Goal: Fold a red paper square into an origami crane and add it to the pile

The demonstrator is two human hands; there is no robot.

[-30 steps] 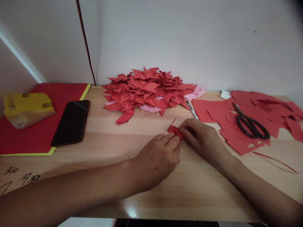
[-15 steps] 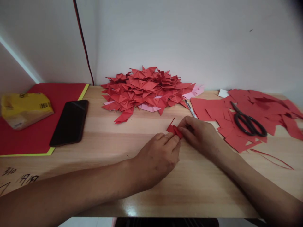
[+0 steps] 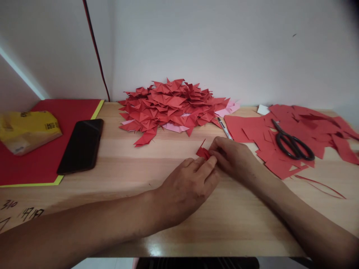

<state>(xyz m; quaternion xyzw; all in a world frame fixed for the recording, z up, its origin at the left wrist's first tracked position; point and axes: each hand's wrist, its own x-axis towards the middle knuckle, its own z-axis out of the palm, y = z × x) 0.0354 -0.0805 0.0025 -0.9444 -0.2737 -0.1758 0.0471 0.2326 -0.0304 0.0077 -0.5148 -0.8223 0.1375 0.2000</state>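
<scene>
Between my two hands is a small folded red paper piece [image 3: 202, 152], with a thin point sticking up from it. My left hand [image 3: 187, 185] is closed on its near side, the fingers covering much of the paper. From the right, my right hand [image 3: 231, 155] pinches the paper's edge with thumb and bent fingers. Behind them, against the wall, lies a heap of folded red paper pieces [image 3: 168, 104] with a few pink ones among them. A pen [image 3: 224, 128] lies just beyond my right hand.
At the right, black-handled scissors [image 3: 293, 144] rest on loose red paper pieces [image 3: 280, 168], near thin paper strips [image 3: 322, 183]. On the left, a phone [image 3: 81, 145] and a yellow package [image 3: 30, 130] lie on red sheets [image 3: 42, 168]. Handwritten numbers mark the wooden table [image 3: 117, 243].
The fingers of my left hand have shifted right and upward over the folded paper, covering more of it. My right hand keeps its pinch. The whole view has moved slightly.
</scene>
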